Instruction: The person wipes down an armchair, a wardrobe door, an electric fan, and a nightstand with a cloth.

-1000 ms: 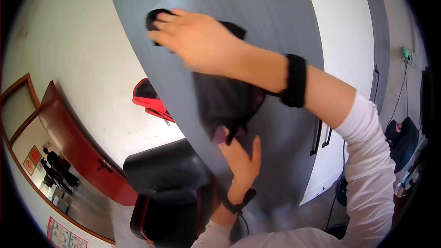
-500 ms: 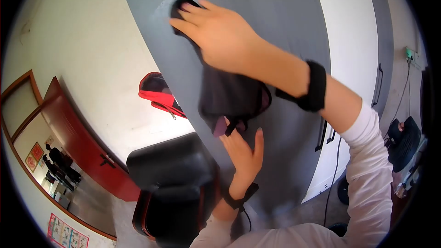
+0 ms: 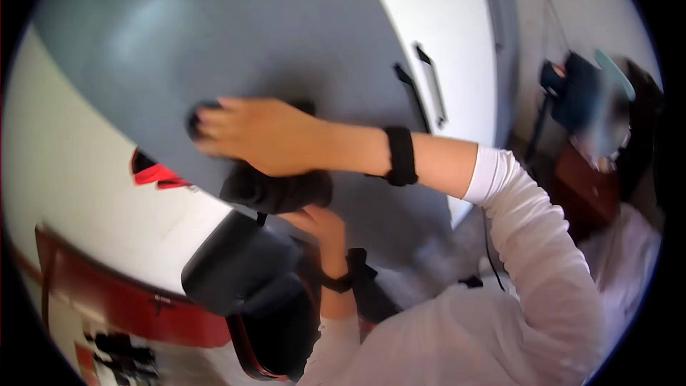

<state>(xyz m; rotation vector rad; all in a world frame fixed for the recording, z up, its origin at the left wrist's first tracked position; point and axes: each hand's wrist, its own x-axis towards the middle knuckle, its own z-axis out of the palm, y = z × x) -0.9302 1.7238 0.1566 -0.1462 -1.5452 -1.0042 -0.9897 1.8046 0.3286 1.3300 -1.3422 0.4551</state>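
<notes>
A black cloth (image 3: 282,191) lies bunched against the grey cabinet panel (image 3: 214,50). My right hand (image 3: 261,132) is on its upper part, fingers bent over it and pressing it to the panel. Dark fabric shows past those fingertips. Lower down, my left hand (image 3: 321,223) is at the cloth's bottom edge with its fingers on the fabric; they are blurred and partly hidden by it. A black band circles each wrist.
A black padded chair (image 3: 239,264) stands below left of my hands. Behind the panel's edge hangs a red bag (image 3: 153,174). White cabinet doors with black handles (image 3: 431,86) are to the right. A red door (image 3: 136,304) is at lower left, with blurred distant figures beyond.
My right hand has moved down the panel with the cloth, which is now more bunched between my hands. My left hand stays at its lower edge. The view has turned right and tilted.
</notes>
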